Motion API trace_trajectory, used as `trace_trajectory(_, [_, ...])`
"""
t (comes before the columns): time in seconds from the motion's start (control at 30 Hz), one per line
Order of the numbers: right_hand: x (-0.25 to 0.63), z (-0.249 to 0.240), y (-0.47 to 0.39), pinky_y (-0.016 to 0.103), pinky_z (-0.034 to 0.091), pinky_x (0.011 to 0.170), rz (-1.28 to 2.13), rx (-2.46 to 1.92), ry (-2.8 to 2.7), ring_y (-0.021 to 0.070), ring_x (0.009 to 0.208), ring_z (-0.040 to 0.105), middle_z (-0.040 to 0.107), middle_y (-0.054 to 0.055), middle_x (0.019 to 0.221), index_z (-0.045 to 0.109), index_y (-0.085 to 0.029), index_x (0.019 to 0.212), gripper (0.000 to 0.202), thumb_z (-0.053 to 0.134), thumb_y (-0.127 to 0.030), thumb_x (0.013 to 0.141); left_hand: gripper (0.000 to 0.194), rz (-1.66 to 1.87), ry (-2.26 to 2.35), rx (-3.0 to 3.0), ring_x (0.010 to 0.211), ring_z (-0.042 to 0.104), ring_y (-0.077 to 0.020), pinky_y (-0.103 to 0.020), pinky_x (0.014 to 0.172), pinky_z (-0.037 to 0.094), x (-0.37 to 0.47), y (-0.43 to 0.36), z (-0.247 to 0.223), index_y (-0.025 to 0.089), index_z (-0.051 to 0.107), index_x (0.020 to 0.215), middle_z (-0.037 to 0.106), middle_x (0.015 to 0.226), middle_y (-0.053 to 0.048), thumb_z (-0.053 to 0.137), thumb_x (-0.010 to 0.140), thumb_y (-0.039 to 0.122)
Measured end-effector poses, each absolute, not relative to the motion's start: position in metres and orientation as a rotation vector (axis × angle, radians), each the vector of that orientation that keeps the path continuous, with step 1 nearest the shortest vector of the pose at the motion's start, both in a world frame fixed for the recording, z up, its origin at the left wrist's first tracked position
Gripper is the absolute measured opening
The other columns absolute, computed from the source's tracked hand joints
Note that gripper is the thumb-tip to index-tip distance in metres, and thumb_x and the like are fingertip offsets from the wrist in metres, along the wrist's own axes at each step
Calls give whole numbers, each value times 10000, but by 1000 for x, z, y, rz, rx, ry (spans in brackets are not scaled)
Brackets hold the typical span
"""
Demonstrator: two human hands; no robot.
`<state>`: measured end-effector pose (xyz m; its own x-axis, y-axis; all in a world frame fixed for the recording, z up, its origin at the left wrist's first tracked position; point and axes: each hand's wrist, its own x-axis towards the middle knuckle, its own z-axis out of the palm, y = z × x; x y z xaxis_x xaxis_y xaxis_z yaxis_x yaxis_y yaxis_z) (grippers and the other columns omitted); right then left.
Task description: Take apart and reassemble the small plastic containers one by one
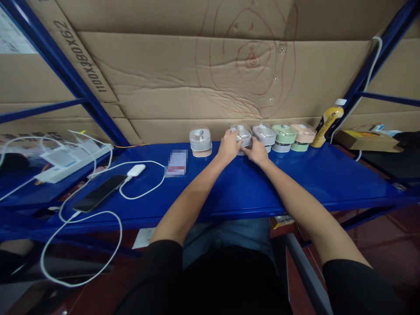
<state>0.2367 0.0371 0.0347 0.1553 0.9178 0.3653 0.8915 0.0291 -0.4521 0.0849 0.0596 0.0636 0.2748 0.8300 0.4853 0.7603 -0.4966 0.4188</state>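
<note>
Along the back of the blue shelf, a grey plastic container with a clear lid point(243, 136) stands upright between my two hands. My left hand point(229, 146) wraps its left side, with fingers reaching over the lid. On the lower right side of the same container are the fingers of my right hand point(257, 151). Close on the right stands another grey container point(265, 134), then a green-topped container point(283, 138) and a peach-topped container point(302, 136). Apart on the left sits a grey-topped container with a peach base point(201, 141). What the lids cover is too small to make out.
A yellow drink bottle point(328, 122) leans at the row's right end. Left of my hands are a blurred-out card or packet point(176, 163), a black phone point(100, 192), a white charger point(136, 170), looping cables and a power strip point(75, 162). Cardboard point(164, 74) backs the blue shelf point(236, 188).
</note>
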Motion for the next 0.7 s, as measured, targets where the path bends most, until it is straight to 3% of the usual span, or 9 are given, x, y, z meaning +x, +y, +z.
trace_trajectory(0.17, [233, 36, 35, 433, 589, 974, 84, -1905, -1601, 351, 1186, 760, 809, 190, 1185, 641, -128, 1415, 564, 740, -472, 979, 476, 1061, 1493, 2417, 1425, 618, -351, -497, 1230, 496, 84, 62, 60, 215, 680, 1471, 607, 1546, -174, 715, 996, 208])
trace_trajectory(0.5, [228, 42, 27, 462, 598, 949, 75, -1961, -1568, 380, 1181, 757, 806, 196, 1186, 627, -146, 1309, 518, 763, -500, 956, 467, 1097, 1497, 2382, 1367, 645, -303, -452, 1245, 478, 84, 69, 59, 156, 714, 1409, 661, 1454, -184, 785, 950, 194])
trace_trajectory(0.7, [228, 43, 26, 466, 596, 948, 78, -1951, -1566, 375, 1174, 757, 807, 185, 1179, 636, -148, 1312, 520, 770, -501, 954, 474, 1063, 1462, 2429, 1364, 645, -312, -475, 1215, 504, 83, 72, 59, 196, 705, 1418, 645, 1457, -167, 766, 948, 175])
